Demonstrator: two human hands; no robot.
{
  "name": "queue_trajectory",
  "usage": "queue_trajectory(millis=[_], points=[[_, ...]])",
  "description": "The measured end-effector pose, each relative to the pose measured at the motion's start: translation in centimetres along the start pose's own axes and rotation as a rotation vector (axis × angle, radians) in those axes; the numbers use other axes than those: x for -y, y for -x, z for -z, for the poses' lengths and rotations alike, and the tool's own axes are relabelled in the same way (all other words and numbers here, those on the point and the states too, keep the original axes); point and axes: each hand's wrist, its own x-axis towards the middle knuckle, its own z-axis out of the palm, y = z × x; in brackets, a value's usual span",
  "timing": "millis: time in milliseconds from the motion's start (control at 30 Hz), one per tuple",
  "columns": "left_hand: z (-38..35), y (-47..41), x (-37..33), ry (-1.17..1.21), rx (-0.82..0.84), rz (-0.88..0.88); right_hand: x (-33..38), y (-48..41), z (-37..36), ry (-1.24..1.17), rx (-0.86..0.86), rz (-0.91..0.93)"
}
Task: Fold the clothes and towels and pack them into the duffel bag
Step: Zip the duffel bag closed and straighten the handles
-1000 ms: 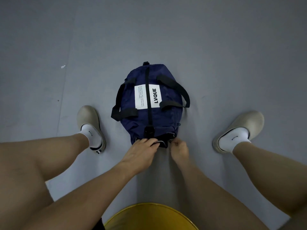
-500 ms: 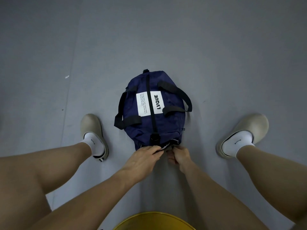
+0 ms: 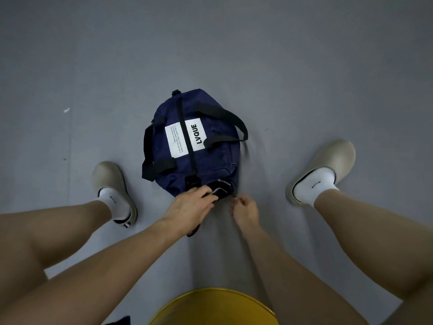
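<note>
On the grey floor [image 3: 304,66], the duffel bag [image 3: 212,164] lies between beige clogs [image 3: 109,179].

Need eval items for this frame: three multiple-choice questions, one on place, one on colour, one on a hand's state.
1. Where is the duffel bag? A) on the yellow seat B) on the grey floor C) on the person's lap
2. What colour is the bag's fabric? A) navy B) red C) green
3. What is the right hand doing? A) lying flat on the floor B) pinching the zip pull at the bag's near end C) holding a carry strap
Answers: 1 B, floor shows round it; 2 A, navy round the white label; 3 B, its fingers meet on the pull.
</note>
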Motion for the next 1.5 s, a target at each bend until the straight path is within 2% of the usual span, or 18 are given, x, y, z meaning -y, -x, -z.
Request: queue_trajectory(millis=[133, 333, 500, 633, 700, 867, 1067, 1500], points=[[0.9, -1.0, -0.8, 0.024, 0.051, 0.090, -0.5, -2.3, 0.4, 0.091, 0.007, 0.035], [-0.1, -5.6, -2.7, 0.057, 0.299, 0.105, 2.8, 0.9, 3.4, 0.125, -0.017, 0.048], [-2.2, -8.8, -2.8, 0.296, 0.429, 0.245, 3.2, 0.8, 3.4, 0.110, -0.031, 0.100], [-2.3, -9.8, -3.0, 0.413, 0.374, 0.383, 2.8, 0.6, 3.3, 0.013, 0.079, 0.103], [-2.3, -9.9, -3.1, 0.477, 0.400, 0.438, 2.3, 0.1, 3.5, -0.076, 0.126, 0.084], [-2.1, -9.6, -3.0, 0.530, 0.395, 0.476, 1.8, -0.4, 3.2, -0.126, 0.125, 0.097], [-1.5, -8.8, -3.4, 0.554, 0.320, 0.583, 1.1, -1.6, 1.2, 0.182, -0.116, 0.314], [-0.6, -7.6, -2.4, 0.630, 0.280, 0.650, 1.3, -2.2, -0.6, 0.370, -0.129, 0.543]])
